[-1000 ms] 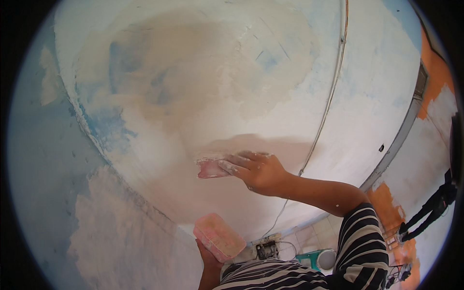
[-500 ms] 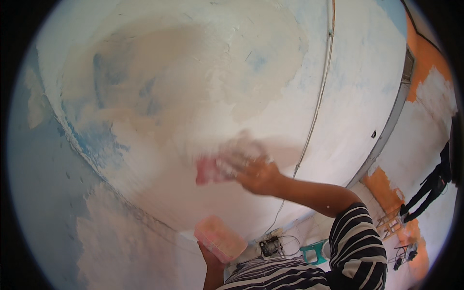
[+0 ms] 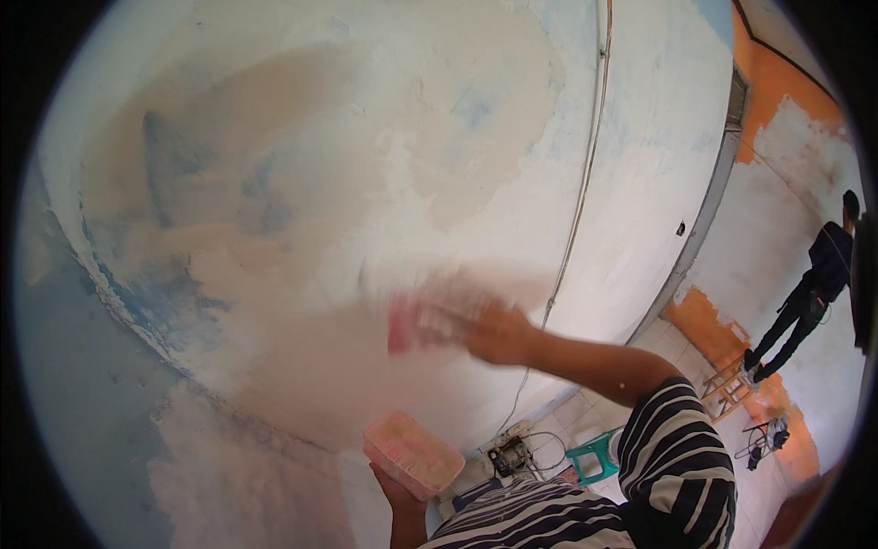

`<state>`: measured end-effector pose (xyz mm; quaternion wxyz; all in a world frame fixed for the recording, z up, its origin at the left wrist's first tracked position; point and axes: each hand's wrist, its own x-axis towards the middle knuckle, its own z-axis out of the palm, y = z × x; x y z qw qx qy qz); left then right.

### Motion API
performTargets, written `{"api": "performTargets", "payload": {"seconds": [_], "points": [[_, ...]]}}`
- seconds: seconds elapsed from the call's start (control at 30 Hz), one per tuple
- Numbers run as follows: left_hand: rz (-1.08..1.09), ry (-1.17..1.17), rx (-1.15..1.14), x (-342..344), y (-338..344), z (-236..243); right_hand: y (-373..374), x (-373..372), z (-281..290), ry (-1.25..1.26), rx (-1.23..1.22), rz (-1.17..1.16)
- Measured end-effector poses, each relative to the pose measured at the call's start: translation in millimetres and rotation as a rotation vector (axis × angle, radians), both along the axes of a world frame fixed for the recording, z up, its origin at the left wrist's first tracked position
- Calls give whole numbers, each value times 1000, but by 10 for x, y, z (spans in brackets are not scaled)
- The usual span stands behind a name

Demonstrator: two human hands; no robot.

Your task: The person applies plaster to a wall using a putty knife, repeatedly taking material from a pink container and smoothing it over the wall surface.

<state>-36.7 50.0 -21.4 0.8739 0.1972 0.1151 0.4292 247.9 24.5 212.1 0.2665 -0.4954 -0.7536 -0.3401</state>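
Observation:
My right hand (image 3: 480,325) is blurred with motion, its fingers closed on a pink, flat scraper (image 3: 402,325) against or very close to the wall (image 3: 320,192), which has patchy white, beige and blue plaster. My left hand (image 3: 396,489), low near my body, grips a rectangular pink tray (image 3: 412,450) from below and the side. The tray is smeared with pale material.
A cable (image 3: 578,210) runs down the wall. Below are machinery (image 3: 508,457) with looped cords and a green stool (image 3: 594,457). At right, a person (image 3: 819,274) in dark clothes stands on a wooden stool (image 3: 722,389) by an orange-patched wall. A corner borders me at left.
My view has turned rightward, showing more of the person on the stool. My right hand is sweeping with the scraper and has become blurred; my left hand still holds the tray.

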Motion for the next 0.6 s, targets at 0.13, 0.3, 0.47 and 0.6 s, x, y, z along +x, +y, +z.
{"api": "performTargets", "payload": {"seconds": [0.13, 0.3, 0.47, 0.6], "points": [[-5, 71, -44, 28, -18, -4, -292, 84, 317, -95, 65, 44], [-39, 53, -81, -10, 8, -26, -244, 720, 1549, 558, 675, -107], [-18, 14, 29, -159, 48, 211, 114, 173, 598, -78, 242, -396], [-8, 25, -30, -147, 85, 216, -122, -25, -120, -90, -148, 30]]}}
